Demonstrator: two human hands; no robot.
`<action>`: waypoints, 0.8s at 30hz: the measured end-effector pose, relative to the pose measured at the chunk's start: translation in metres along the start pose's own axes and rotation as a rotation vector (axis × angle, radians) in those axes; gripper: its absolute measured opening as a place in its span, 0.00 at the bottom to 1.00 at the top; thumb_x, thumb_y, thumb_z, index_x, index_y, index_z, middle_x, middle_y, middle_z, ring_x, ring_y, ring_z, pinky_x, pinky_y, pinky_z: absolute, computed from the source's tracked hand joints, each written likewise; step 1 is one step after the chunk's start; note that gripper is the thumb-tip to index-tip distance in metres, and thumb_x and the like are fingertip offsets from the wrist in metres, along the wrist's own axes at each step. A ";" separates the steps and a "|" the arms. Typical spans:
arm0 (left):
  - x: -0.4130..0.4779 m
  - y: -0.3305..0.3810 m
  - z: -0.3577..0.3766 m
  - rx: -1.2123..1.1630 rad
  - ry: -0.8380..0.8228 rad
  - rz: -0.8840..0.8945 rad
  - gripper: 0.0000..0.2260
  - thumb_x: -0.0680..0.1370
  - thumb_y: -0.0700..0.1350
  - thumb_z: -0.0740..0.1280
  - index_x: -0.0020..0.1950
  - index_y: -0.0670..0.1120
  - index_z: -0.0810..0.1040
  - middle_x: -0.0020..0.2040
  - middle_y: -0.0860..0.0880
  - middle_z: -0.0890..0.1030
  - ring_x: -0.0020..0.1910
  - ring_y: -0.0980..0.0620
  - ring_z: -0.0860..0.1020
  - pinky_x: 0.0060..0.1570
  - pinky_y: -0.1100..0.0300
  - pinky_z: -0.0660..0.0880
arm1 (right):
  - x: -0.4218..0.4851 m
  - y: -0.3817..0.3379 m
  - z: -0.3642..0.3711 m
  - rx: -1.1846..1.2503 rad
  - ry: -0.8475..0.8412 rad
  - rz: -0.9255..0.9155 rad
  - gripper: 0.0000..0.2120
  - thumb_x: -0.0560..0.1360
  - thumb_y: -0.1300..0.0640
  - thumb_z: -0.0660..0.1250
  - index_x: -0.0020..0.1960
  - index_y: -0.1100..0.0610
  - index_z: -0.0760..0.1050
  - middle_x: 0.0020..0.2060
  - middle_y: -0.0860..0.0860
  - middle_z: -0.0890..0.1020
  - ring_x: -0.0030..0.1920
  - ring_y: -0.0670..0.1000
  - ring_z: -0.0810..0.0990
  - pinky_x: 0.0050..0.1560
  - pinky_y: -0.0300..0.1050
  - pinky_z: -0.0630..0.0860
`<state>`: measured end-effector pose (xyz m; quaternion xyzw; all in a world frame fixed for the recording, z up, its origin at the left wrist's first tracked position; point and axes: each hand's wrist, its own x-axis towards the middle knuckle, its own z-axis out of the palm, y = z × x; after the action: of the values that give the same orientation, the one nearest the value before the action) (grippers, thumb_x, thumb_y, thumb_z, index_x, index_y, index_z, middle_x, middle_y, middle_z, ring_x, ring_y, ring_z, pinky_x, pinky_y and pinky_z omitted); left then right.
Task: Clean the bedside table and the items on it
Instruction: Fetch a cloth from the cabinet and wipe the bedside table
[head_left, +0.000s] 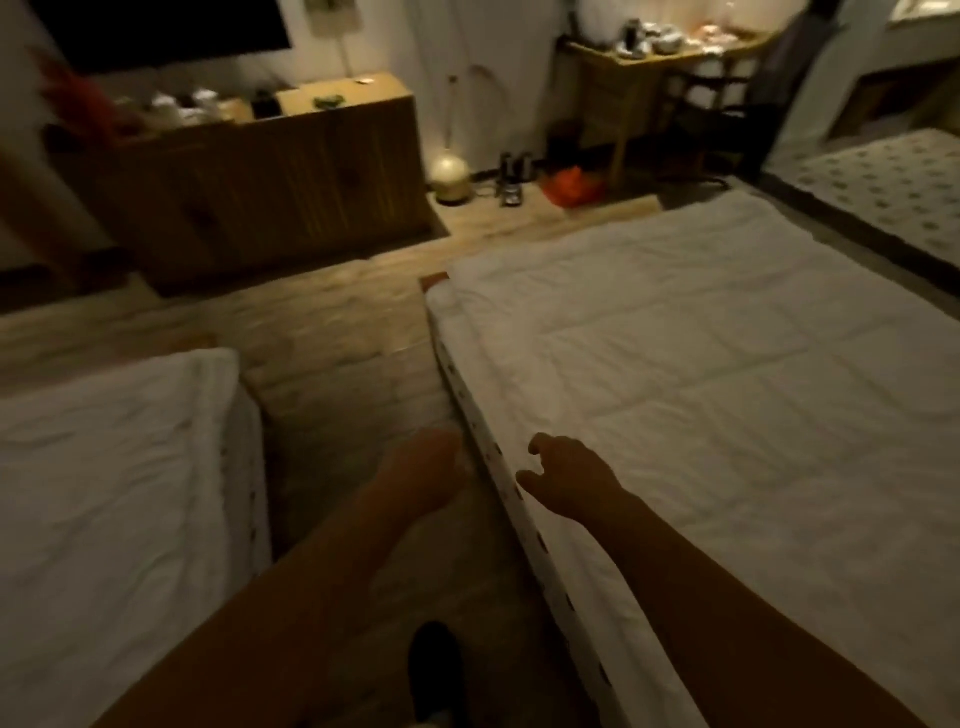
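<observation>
There is just one camera, worn on the person's head, and it looks forward and down along the strip of pale wooden floor (332, 364) between two beds with white quilts, one on the left (114, 467) and one on the right (727, 415). Both bare arms reach out from the bottom edge, so they are very near. The long low wooden cabinet (270, 182) and the small wooden desk (660, 62) by the far wall look small, blurry and well away.

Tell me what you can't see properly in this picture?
Head view only:
- Bedside table: outside the frame.
- Things on the cabinet: blurred, dim.
- Things on the desk: small, glary.
- Left hand: motion blur hides its fingers.
- Shoe: cut by the bottom edge.
</observation>
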<state>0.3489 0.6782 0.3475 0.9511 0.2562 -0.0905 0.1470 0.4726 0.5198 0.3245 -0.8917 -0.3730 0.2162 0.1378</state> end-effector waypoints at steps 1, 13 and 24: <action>0.010 -0.019 -0.005 0.018 0.000 -0.024 0.22 0.78 0.53 0.63 0.70 0.48 0.69 0.70 0.45 0.72 0.68 0.46 0.71 0.65 0.52 0.69 | 0.021 -0.017 -0.001 -0.020 -0.030 -0.036 0.23 0.76 0.42 0.62 0.66 0.54 0.68 0.61 0.55 0.75 0.60 0.55 0.74 0.55 0.48 0.72; 0.195 -0.200 -0.107 -0.043 0.095 -0.175 0.22 0.77 0.54 0.64 0.68 0.46 0.69 0.66 0.44 0.75 0.63 0.45 0.74 0.60 0.50 0.73 | 0.293 -0.188 -0.037 -0.201 -0.047 -0.187 0.27 0.76 0.43 0.62 0.69 0.56 0.66 0.66 0.58 0.73 0.63 0.58 0.74 0.61 0.52 0.73; 0.437 -0.308 -0.200 -0.001 0.160 -0.187 0.21 0.76 0.56 0.65 0.65 0.47 0.71 0.62 0.45 0.76 0.60 0.45 0.75 0.56 0.50 0.74 | 0.573 -0.252 -0.092 -0.206 0.024 -0.277 0.22 0.74 0.44 0.65 0.62 0.54 0.70 0.57 0.55 0.78 0.55 0.56 0.78 0.50 0.48 0.75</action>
<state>0.5827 1.1988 0.3556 0.9271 0.3548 -0.0277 0.1176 0.7254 1.0997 0.3448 -0.8437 -0.5107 0.1452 0.0786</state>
